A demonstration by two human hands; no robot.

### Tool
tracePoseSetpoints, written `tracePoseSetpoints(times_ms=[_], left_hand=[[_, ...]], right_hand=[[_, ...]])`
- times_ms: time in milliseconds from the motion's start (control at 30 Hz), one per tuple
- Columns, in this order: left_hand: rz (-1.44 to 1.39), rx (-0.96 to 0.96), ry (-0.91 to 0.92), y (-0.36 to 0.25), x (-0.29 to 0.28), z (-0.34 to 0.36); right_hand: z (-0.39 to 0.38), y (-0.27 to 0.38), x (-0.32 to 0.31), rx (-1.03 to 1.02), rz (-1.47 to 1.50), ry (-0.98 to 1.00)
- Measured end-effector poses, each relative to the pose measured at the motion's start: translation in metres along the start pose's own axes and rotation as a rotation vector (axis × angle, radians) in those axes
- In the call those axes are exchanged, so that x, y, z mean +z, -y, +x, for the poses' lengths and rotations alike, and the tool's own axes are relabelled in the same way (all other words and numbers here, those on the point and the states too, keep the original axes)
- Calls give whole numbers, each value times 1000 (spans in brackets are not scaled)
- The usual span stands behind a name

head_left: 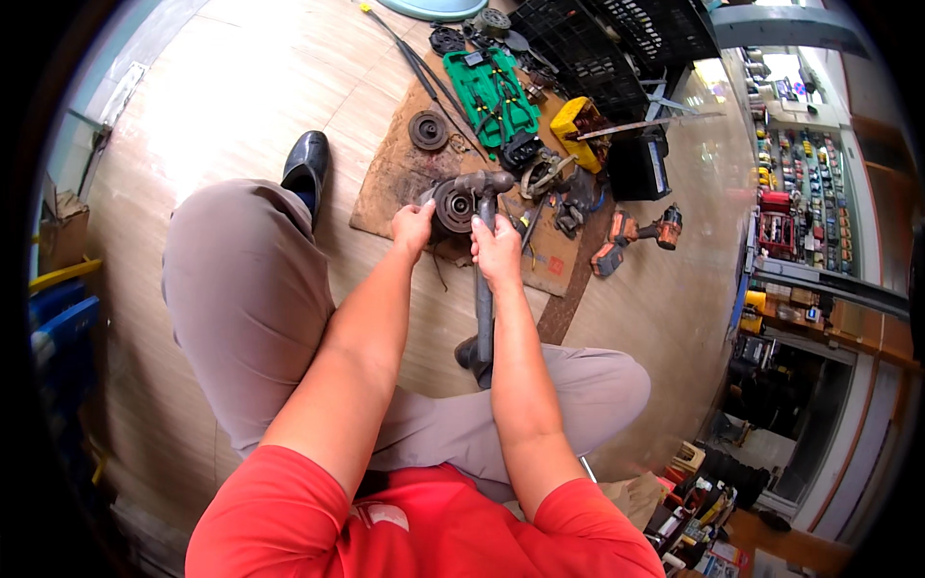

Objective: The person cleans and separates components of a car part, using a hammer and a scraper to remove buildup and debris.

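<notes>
In my right hand (496, 252) is a hammer (486, 217), its dark handle running down toward me. The fingers and thumb wrap the handle below the head, and the hammer's head lies over the right edge of a round, dark metal pulley (453, 208). My left hand (412, 229) grips the left side of that pulley, fingers partly hidden. The pulley's grooved face and hub point up, and what sits beneath it is mostly hidden. It rests on a stained sheet of cardboard (381, 185). A second round metal ring (428, 130) lies on the cardboard farther off.
Beyond the pulley lies a green tool case (493, 91). A yellow container (580, 133), a black box (639, 166) and a black crate (578, 53) stand at the far right. Orange-and-black cordless power tools (663, 227) lie on the floor. My shoe (306, 162) is left of the cardboard.
</notes>
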State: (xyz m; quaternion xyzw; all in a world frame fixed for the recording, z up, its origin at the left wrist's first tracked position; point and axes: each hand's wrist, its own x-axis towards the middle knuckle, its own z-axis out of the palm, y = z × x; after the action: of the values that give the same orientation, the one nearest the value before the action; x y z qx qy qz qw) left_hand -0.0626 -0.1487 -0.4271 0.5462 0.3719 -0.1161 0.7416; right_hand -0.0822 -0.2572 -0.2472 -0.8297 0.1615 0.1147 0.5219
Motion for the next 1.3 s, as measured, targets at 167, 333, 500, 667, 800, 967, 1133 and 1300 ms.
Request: tracePoseSetpoints(times_ms=[167,333,500,667,800,967,1133,1300], left_hand=[[18,-69,-17,-12,6,-17],[-106,-56,63,-23,2,-20],[-198,-160,89,-37,2,-33],[-201,-168,77,-37,4,-33],[-242,-153,70,-31,2,-23],[-193,-181,95,-38,4,-26],[-171,-188,67,-44,4,-35],[-202,-164,87,-37,1,-28]], right_hand=[[-17,-28,-16,14,-104,-91],[-50,-38,-12,107,-63,-30],[-58,-56,-8,-136,-267,-114],[-51,-55,5,-226,-551,-172],[-48,-45,6,-159,-397,-117],[-45,-43,6,-138,-366,-148],[-49,-37,7,-190,-479,-138],[-50,-31,13,-190,-375,-153]])
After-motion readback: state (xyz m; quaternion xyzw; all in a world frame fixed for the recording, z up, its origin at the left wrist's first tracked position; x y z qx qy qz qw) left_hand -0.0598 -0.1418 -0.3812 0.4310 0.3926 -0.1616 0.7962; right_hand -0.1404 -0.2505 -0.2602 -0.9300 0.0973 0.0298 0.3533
